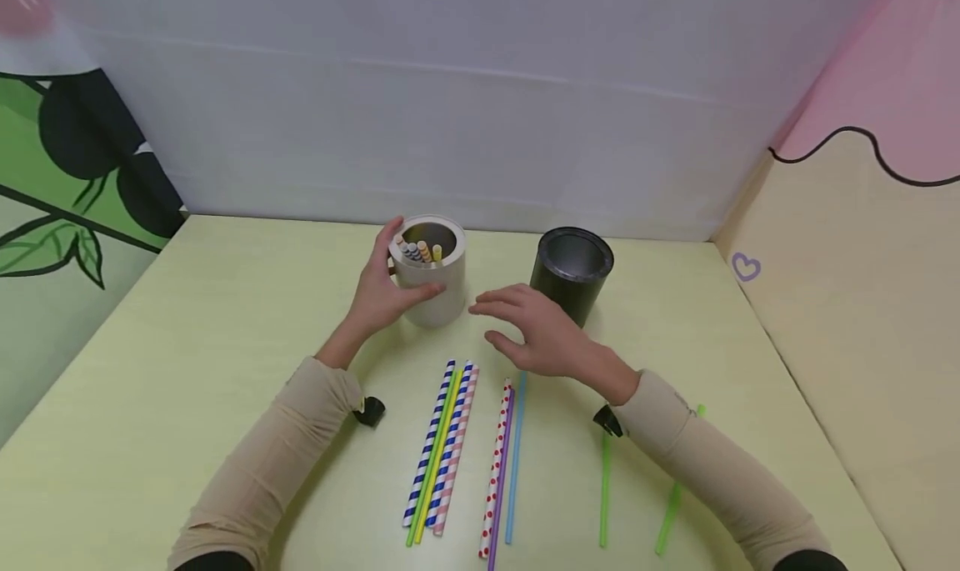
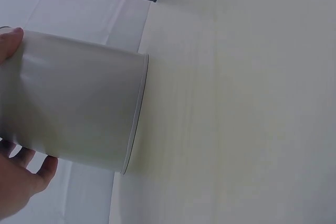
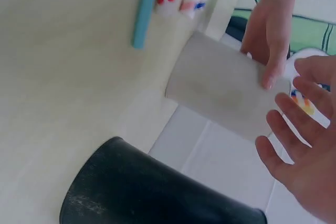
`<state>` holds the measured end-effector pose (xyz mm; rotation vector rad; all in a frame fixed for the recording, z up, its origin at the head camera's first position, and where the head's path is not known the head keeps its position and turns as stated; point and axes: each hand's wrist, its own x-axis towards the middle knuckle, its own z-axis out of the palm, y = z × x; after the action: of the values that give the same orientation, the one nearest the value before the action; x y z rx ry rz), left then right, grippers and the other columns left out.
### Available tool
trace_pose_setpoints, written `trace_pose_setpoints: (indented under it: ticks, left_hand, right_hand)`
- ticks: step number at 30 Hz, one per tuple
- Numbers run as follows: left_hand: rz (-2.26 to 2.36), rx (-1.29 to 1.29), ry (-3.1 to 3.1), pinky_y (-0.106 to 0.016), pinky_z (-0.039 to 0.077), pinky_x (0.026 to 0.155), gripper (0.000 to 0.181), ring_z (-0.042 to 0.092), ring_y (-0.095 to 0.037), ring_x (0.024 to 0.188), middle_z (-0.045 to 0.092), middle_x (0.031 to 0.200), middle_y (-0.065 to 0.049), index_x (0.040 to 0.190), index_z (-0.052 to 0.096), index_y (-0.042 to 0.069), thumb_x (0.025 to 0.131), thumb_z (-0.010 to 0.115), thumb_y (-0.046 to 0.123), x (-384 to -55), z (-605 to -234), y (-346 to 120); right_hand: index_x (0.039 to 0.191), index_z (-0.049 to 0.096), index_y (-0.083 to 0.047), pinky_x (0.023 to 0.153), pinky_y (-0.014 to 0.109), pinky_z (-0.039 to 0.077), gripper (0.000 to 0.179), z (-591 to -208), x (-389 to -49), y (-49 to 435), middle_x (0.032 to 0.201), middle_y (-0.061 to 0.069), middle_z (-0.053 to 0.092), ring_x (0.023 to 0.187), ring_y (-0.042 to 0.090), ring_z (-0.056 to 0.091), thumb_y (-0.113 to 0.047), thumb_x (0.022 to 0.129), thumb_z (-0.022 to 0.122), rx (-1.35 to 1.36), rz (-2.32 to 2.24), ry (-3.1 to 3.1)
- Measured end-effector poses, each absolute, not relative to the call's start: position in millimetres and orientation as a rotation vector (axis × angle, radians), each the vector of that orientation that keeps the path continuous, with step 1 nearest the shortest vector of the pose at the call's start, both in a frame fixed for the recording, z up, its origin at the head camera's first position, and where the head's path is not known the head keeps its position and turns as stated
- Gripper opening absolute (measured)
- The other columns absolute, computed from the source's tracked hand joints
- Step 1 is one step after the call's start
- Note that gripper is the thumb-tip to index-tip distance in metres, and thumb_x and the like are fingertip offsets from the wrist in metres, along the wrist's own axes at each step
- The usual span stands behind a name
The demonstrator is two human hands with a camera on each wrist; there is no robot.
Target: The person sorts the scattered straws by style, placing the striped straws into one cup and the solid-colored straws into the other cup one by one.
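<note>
A white cylindrical cup (image 1: 444, 296) stands near the back of the table, with the tips of several patterned paper straws (image 1: 423, 252) showing inside its rim. My left hand (image 1: 378, 292) holds this cup from the left, thumb across its front and fingers round the far side. In the left wrist view the fingertips curl against the cup wall (image 2: 79, 98). Between the two cups hovers my right hand (image 1: 536, 329), its fingers spread and holding nothing. Partly behind it is a black cup (image 1: 562, 279). The right wrist view has the same open hand (image 3: 310, 145) beside the white cup (image 3: 220, 87).
In front of the cups lies a group of striped, green and yellow straws (image 1: 442, 454). Right of it are a red-dotted straw (image 1: 493, 479), a purple straw (image 1: 501, 479) and a blue straw (image 1: 516, 463). Two green straws (image 1: 605, 496) lie near my right forearm. A white wall (image 1: 480, 137) rises behind the table.
</note>
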<state>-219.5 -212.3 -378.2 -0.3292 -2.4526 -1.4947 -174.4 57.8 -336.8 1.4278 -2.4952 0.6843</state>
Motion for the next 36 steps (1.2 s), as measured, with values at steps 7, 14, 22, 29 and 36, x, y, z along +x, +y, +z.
trace_pose_setpoints:
  ticks: [7, 14, 22, 29, 36]
  left_hand:
    - [-1.499, -0.298, -2.465, -0.054, 0.036, 0.104, 0.108, 0.038, -0.026, 0.132, 0.034, 0.150, -0.002, 0.152, 0.016, 0.030, 0.070, 0.086, 0.035, -220.3, -376.7, -213.2]
    - [-1.501, -0.297, -2.463, -0.054, 0.036, 0.103, 0.108, 0.039, -0.026, 0.132, 0.034, 0.150, -0.001, 0.152, 0.016, 0.031, 0.070, 0.086, 0.034, -220.5, -375.8, -213.3]
    - [-1.506, -0.296, -2.469, -0.054, 0.036, 0.103, 0.107, 0.038, -0.027, 0.132, 0.032, 0.151, 0.000, 0.152, 0.016, 0.030, 0.070, 0.086, 0.034, -219.9, -375.9, -212.9]
    - [-1.503, -0.299, -2.466, -0.054, 0.037, 0.103, 0.107, 0.038, -0.026, 0.132, 0.032, 0.152, 0.000, 0.152, 0.017, 0.029, 0.070, 0.086, 0.034, -220.3, -375.8, -213.0]
    - [-1.509, -0.297, -2.473, -0.055, 0.036, 0.103, 0.108, 0.038, -0.027, 0.132, 0.031, 0.152, 0.000, 0.153, 0.016, 0.027, 0.071, 0.085, 0.034, -220.0, -375.9, -213.0]
  right_hand:
    - [0.124, 0.064, -0.015, 0.099, 0.035, 0.045, 0.035, -347.2, -141.1, 61.8, 0.128, 0.003, 0.061, 0.119, 0.019, 0.053, -0.021, 0.090, 0.066, 1.715, 0.500, -2.567]
    - [0.125, 0.064, -0.019, 0.101, 0.034, 0.043, 0.034, -352.6, -114.3, 57.6, 0.128, -0.002, 0.060, 0.121, 0.017, 0.052, -0.025, 0.091, 0.064, 1.875, 0.362, -2.568]
    - [0.128, 0.061, -0.024, 0.102, 0.030, 0.041, 0.035, -356.3, -82.5, 57.3, 0.128, -0.007, 0.059, 0.121, 0.012, 0.050, -0.031, 0.093, 0.061, 2.141, 0.223, -2.442]
    - [0.124, 0.063, -0.027, 0.100, 0.023, 0.039, 0.031, -365.1, -64.0, 56.1, 0.125, -0.011, 0.059, 0.118, 0.006, 0.049, -0.028, 0.093, 0.060, 2.325, 0.181, -2.394]
    - [0.115, 0.068, -0.030, 0.099, 0.021, 0.039, 0.023, -370.1, -58.7, 54.8, 0.123, -0.012, 0.060, 0.115, 0.005, 0.050, -0.023, 0.095, 0.059, 2.353, 0.091, -2.410]
